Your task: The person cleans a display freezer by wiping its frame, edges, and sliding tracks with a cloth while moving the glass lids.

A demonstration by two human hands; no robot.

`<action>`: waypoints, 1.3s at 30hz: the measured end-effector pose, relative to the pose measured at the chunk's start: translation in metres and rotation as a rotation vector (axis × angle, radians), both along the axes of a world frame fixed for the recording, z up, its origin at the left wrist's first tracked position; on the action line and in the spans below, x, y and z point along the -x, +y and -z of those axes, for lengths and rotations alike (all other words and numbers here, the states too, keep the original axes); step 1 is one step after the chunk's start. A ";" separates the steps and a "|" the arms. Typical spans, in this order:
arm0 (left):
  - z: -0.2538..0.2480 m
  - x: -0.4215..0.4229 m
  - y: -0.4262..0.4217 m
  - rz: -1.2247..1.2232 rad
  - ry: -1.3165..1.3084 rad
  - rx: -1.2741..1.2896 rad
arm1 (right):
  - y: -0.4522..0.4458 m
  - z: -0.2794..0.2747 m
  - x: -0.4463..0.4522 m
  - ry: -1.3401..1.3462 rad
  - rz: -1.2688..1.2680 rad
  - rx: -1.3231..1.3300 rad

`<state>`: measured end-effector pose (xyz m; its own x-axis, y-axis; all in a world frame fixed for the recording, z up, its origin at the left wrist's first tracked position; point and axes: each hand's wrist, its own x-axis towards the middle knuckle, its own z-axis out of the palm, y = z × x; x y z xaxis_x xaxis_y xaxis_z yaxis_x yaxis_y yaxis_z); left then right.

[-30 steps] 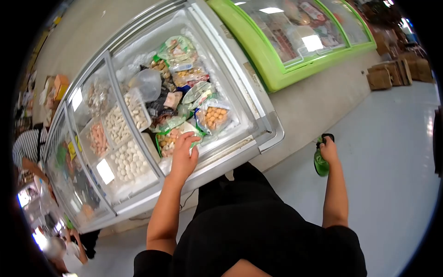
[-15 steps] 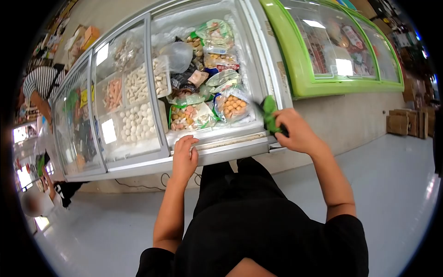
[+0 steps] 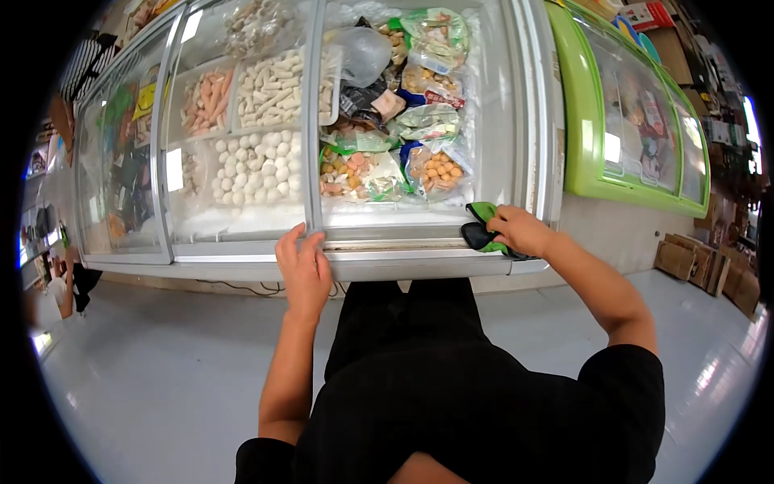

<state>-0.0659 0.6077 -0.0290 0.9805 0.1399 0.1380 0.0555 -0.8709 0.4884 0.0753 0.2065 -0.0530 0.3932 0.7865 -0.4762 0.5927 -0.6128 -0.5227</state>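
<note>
My right hand (image 3: 524, 231) grips a bunched green-and-black cloth (image 3: 479, 234) on the front rim of a chest freezer (image 3: 387, 266), near its right corner. Its fingers are closed round the fabric. My left hand (image 3: 303, 270) rests at the same rim, with fingers apart at the lower corner of a sliding glass lid's frame (image 3: 314, 161); it holds nothing. In the uncovered right section lie bags of frozen food (image 3: 439, 171) and a clear plastic bag (image 3: 359, 56). Under the glass, white balls (image 3: 258, 169) and white sticks (image 3: 270, 89) fill compartments.
A green-framed freezer (image 3: 584, 145) stands at the right, with flattened cardboard (image 3: 685, 258) stacked beyond it. Frost lines the open section's walls. A dark cable (image 3: 242, 288) runs along the floor below the freezer. Another person's striped sleeve (image 3: 85, 68) shows at the far left.
My right hand has brought the cloth down from the right side edge to the front rim. My left hand stays at the lid corner. The view has turned and shifted.
</note>
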 end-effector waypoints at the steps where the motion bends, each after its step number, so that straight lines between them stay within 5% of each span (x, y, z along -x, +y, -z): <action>1: 0.004 0.002 0.003 -0.016 0.005 0.003 | 0.012 0.003 0.002 0.001 0.003 -0.064; 8: 0.016 -0.008 0.008 -0.145 0.087 0.137 | 0.219 0.048 0.030 0.030 0.013 -0.406; 11: 0.021 -0.028 0.009 -0.190 0.050 0.105 | 0.242 0.047 0.033 0.009 0.019 -0.396; 16: 0.027 -0.039 -0.005 -0.184 0.108 0.097 | 0.093 0.024 -0.002 -0.007 -0.068 -0.225; 18: 0.032 -0.039 -0.004 -0.209 0.130 0.088 | 0.028 0.020 -0.016 0.273 -0.006 -0.098; 22: 0.034 -0.039 0.001 -0.214 0.122 0.069 | 0.034 0.024 -0.002 0.154 0.018 -0.115; 31: 0.028 -0.039 0.009 -0.210 0.136 0.072 | 0.249 0.051 0.028 0.014 -0.033 -0.542; 39: 0.022 -0.036 0.045 -0.266 0.171 -0.047 | 0.104 0.008 -0.017 0.295 -0.051 0.084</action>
<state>-0.0295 0.6529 -0.0507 0.9199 0.3920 -0.0139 0.3624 -0.8359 0.4121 0.0921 0.3108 -0.0609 0.1893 0.7545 -0.6284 0.4538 -0.6347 -0.6254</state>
